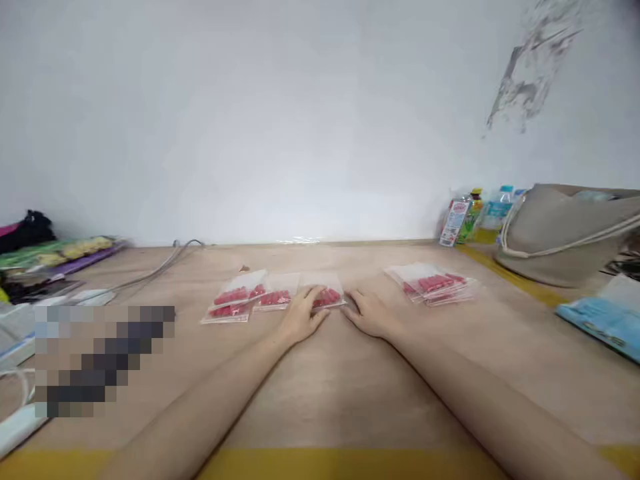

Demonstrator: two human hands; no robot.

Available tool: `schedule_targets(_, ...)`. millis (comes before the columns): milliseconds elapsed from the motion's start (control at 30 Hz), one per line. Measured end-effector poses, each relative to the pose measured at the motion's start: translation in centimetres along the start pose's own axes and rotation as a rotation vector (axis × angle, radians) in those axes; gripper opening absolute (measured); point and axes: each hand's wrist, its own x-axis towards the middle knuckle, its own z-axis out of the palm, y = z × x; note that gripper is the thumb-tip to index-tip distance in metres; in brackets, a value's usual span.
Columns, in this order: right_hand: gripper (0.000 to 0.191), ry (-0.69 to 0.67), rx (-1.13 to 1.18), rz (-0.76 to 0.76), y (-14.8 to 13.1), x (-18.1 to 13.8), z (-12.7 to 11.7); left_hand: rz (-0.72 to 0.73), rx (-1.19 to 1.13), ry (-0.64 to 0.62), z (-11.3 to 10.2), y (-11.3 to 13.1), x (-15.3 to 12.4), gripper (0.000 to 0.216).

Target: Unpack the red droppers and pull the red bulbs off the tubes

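Several clear plastic bags of small red pieces lie flat on the table; what the pieces are is too blurred to tell. My left hand lies open at the left edge of the middle bag, its fingers over that side. Just right of this bag, my right hand is open with fingers spread, its fingertips near the bag's right edge. Another bag sits left of my left hand, next to a group of overlapping bags. Farther right is a stack of similar bags.
A grey-beige fabric bag stands at the right, near bottles and a carton. A blue packet lies at the right edge. On the left are a cable, a pixelated dark object and colourful packages.
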Motion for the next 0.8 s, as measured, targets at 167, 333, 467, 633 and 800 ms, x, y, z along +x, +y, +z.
schedule_targets(167, 0.040, 0.062, 0.029, -0.006, 0.0, -0.2, -0.1, -0.058, 0.034, 0.003, -0.2, 0.3, 0.2, 0.008)
schedule_targets(333, 0.029, 0.147, 0.006, -0.165, -0.7, -0.3, -0.1, 0.008, -0.032, -0.072, -0.5, 0.0, 0.6, 0.009)
schedule_targets(467, 0.018, 0.133, -0.040, -0.196, -1.2, -0.1, 0.1, 0.028, -0.034, -0.075, -0.5, -0.2, 0.8, 0.014)
schedule_targets(633, 0.019, 0.119, -0.017, -0.136, -1.1, 0.0, 0.3, 0.073, 0.030, -0.058, -0.2, -0.2, 1.0, 0.022)
schedule_targets(800, 0.017, 0.120, 0.012, -0.129, -0.9, 0.1, 0.3, 0.130, 0.051, -0.059, 0.1, -0.3, 1.0, 0.021)
